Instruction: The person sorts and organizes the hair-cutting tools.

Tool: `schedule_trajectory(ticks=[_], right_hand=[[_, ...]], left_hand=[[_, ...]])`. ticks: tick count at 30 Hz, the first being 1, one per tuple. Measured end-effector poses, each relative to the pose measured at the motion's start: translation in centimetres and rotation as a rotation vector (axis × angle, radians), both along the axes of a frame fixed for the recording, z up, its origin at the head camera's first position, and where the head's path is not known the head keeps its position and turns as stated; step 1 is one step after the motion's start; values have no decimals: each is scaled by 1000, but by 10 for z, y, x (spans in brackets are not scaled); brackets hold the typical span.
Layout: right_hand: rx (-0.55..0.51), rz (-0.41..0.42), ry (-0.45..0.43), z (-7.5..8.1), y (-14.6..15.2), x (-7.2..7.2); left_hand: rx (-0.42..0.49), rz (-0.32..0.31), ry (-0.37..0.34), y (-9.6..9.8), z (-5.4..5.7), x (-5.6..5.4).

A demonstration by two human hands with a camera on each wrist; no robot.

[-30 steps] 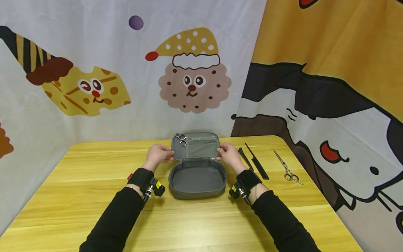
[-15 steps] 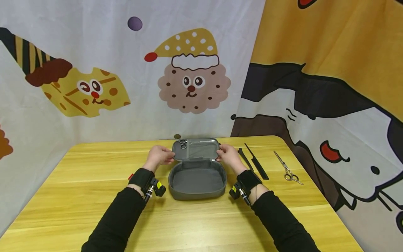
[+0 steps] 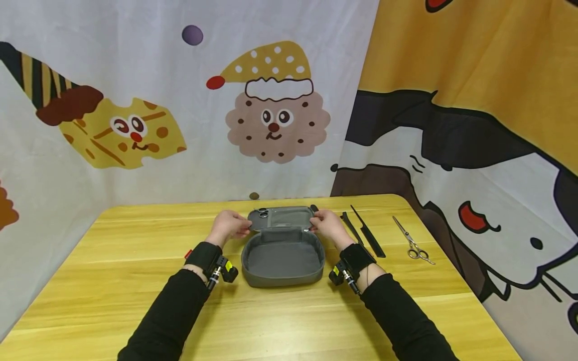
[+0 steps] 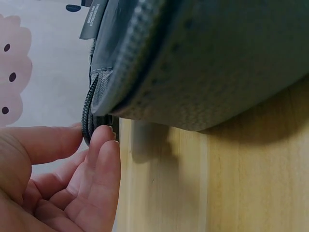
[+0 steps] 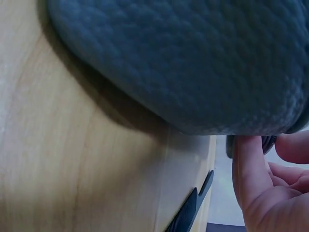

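Note:
A grey zip case [image 3: 283, 277] stands unzipped in the middle of the table, its lid [image 3: 291, 217] tipped back toward the wall. Inside the lid, finger rings of one pair of scissors [image 3: 263, 214] show at the left; the blades are hidden. My left hand [image 3: 228, 224] pinches the lid's left edge between thumb and fingers, and in the left wrist view the zipper edge [image 4: 87, 113] runs between them. At the lid's right edge my right hand [image 3: 328, 224] pinches the rim. The right wrist view shows the case's pebbled side [image 5: 183, 67] hiding part of the lid.
Right of the case lie a black hair clip [image 3: 352, 226], a black tail comb [image 3: 371, 238] and a second pair of scissors [image 3: 412, 243]. The wooden table [image 3: 135, 271] ends at a cartoon-print curtain [image 3: 203, 165] behind and to the right.
The lid has tilted further back and lower, with both hands holding its edges. The scissors in it have gone down with it. The case body stays in place.

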State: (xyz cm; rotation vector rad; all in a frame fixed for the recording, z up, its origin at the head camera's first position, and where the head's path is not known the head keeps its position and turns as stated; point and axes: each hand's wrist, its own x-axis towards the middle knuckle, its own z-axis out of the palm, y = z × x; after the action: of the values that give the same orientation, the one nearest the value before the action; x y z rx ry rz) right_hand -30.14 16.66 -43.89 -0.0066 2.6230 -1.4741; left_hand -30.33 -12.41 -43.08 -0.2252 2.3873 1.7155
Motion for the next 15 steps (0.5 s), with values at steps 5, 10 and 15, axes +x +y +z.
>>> schedule_trajectory(ticks=[5, 10, 15], right_hand=[[29, 8, -19, -2, 0, 0], [3, 10, -41, -3, 2, -1], [28, 25, -55, -4, 4, -1]], left_hand=[[5, -8, -6, 0, -1, 1], [21, -30, -18, -1, -1, 3], [28, -36, -28, -2, 0, 4]])
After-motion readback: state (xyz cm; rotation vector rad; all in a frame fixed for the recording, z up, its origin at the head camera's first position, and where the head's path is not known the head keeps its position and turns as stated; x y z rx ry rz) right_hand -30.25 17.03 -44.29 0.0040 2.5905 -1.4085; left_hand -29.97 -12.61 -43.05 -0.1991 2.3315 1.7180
